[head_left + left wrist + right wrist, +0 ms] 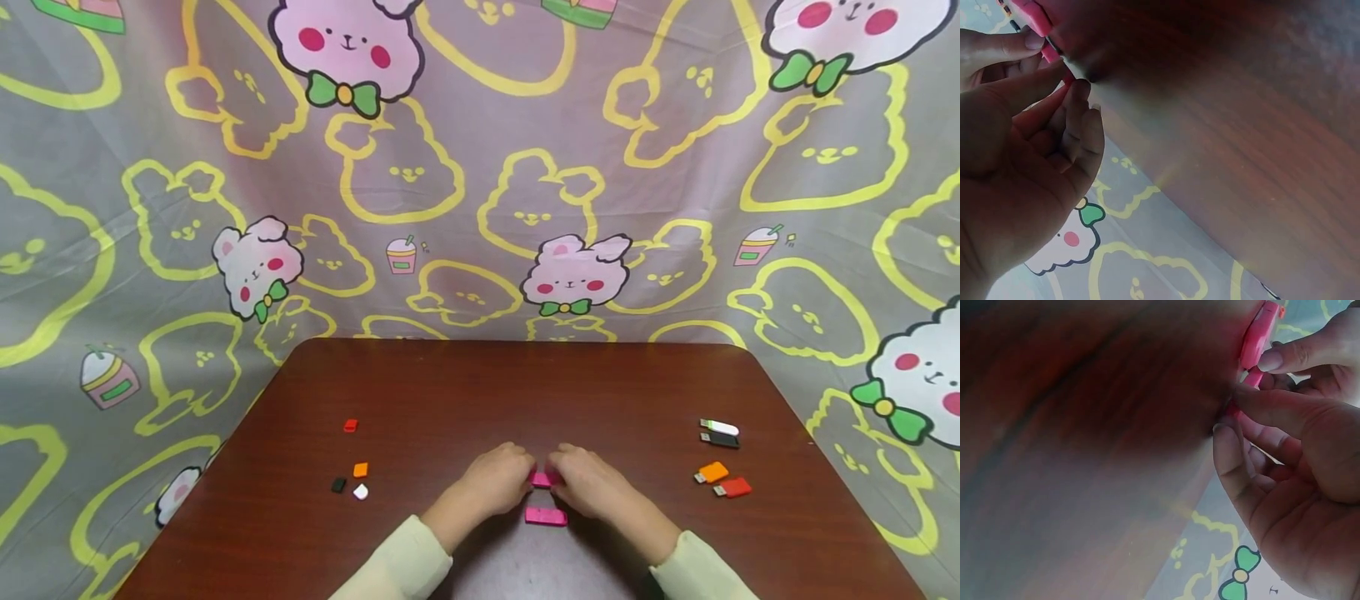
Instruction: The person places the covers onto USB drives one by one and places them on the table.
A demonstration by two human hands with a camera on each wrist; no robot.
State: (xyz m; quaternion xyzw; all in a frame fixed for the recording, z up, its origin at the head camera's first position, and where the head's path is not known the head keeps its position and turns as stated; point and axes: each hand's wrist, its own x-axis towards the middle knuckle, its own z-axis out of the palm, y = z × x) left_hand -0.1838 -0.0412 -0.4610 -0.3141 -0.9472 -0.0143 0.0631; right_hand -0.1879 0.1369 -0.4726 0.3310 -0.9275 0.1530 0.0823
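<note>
At the near middle of the table both hands meet over a pink USB stick (542,480). My left hand (501,478) pinches its left end between thumb and fingers. The other end is pinched by my right hand (589,480). Fingers cover most of it, so whether a cap sits on it cannot be told. Just nearer to me lies a second pink USB stick (546,517), flat on the table and untouched. It also shows in the right wrist view, as a pink stick (1260,336) beyond the fingertips.
Loose caps lie on the left: red (351,426), orange (361,470), black (339,485) and white (361,492). On the right lie uncapped USB sticks: white-and-green (722,428), black (722,440), orange (714,472) and red (735,487). A patterned curtain (480,125) surrounds the brown table (525,383).
</note>
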